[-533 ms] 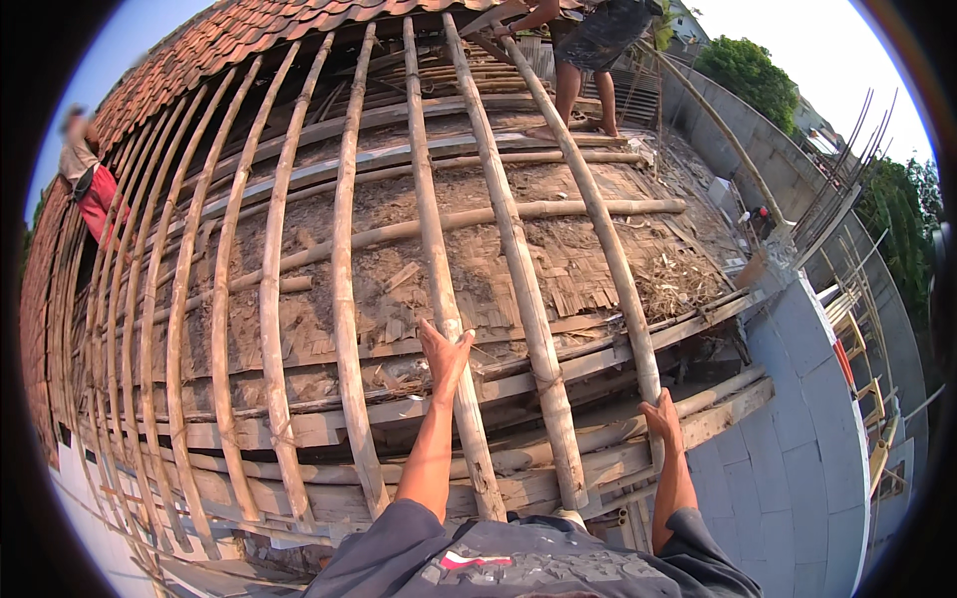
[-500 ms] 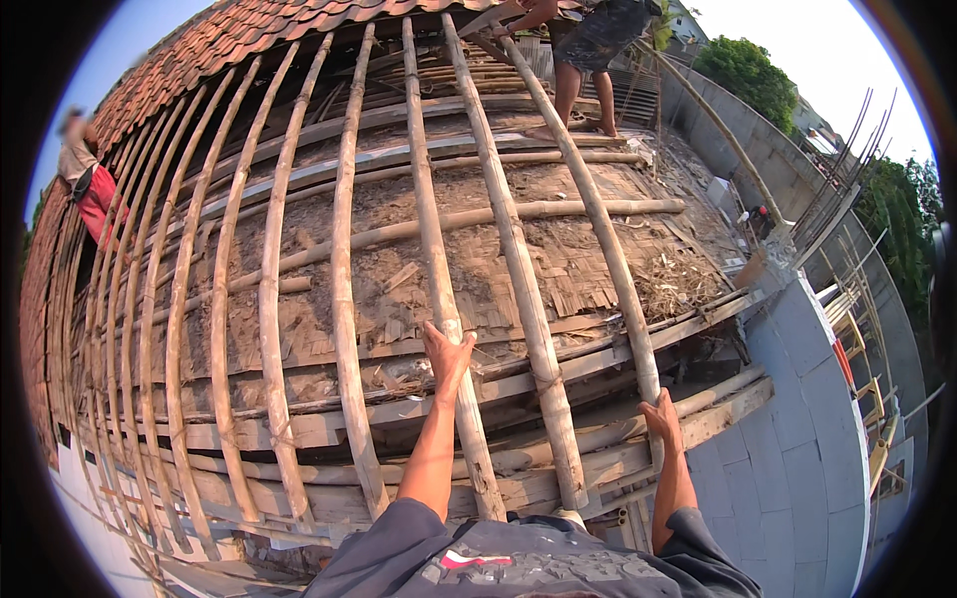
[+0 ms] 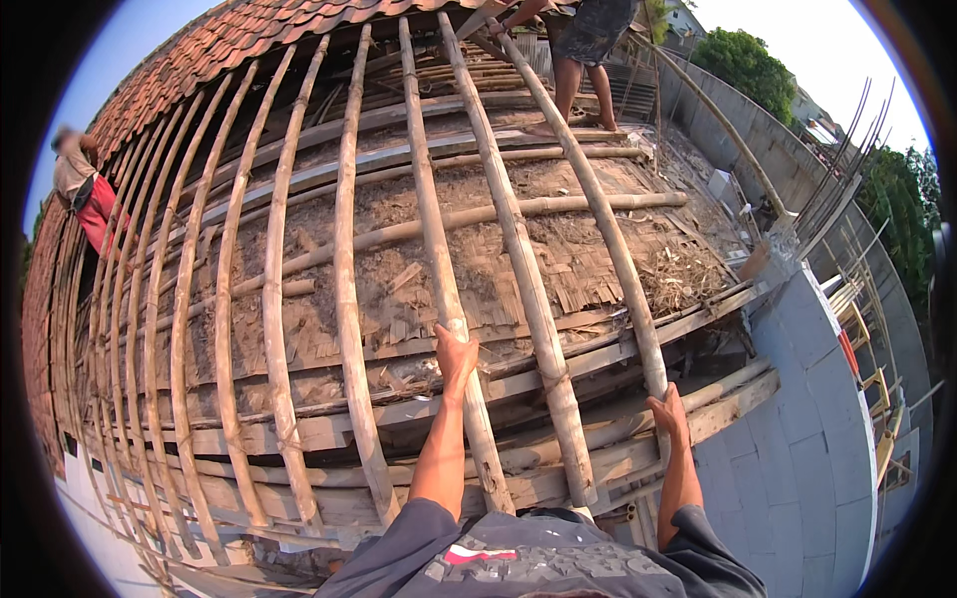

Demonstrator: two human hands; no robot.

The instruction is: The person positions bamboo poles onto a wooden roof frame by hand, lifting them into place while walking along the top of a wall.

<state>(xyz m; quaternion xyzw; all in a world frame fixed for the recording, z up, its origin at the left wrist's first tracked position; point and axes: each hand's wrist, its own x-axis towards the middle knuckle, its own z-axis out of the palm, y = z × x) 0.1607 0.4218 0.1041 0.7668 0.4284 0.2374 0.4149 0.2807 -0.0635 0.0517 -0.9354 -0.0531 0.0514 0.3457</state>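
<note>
My left hand [image 3: 458, 356] is closed around a long bamboo pole [image 3: 437, 254], one of several that slope from the tiled roof down toward me. Farther right and a little nearer, my right hand [image 3: 671, 411] grips the lower part of the rightmost bamboo pole [image 3: 617, 238]. Another bamboo pole [image 3: 524, 269] runs between the two I hold, and neither hand is on it. Both arms reach forward, and parts of the fingers are hidden behind the poles.
Beneath the poles lies a dirt-covered woven mat ceiling [image 3: 558, 264] with crosswise beams [image 3: 459, 216]. A co-worker [image 3: 583, 60] stands at the far right end, another [image 3: 85, 189] at far left. Roof tiles [image 3: 249, 35] cover the top; a grey block wall [image 3: 788, 448] rises at right.
My view has shifted slightly, so the poles and both hands appear a little farther right. Both hands keep hold of the same poles.
</note>
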